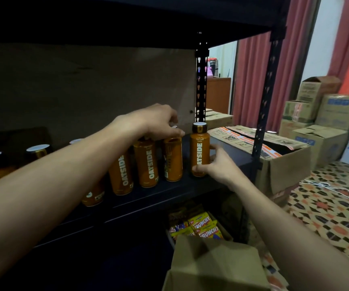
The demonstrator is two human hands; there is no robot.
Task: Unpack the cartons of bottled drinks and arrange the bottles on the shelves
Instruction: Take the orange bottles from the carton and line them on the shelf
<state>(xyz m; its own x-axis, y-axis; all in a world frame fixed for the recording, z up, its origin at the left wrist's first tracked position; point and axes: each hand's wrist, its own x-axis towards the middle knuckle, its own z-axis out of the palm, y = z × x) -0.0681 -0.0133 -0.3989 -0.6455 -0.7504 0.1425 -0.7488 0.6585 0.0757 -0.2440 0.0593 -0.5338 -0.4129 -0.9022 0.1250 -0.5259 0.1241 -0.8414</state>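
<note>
A black metal shelf (190,187) runs across the view, with a flat, matte board and a straight front edge. At its right end stands a perforated upright post (270,91). The board above leaves clear headroom over the bottle caps, and a bare strip lies between the last bottle and the post.

Just past the post sits an open brown cardboard carton (283,171), its flaps spread. More cartons (320,114) are stacked farther back on the patterned tile floor (337,206). Another cardboard carton (215,265) sits low in front, below the shelf.

The row of bottles (123,175) stands upright along the front edge. They are smooth orange cylinders with dark necks and white caps.

The end bottle (200,152) stands apart at the right. The right hand (217,164) wraps its thumb and fingers round the lower body. The left hand (156,120) reaches over the row, its fingers curled down on the cap of the next bottle (173,162).
</note>
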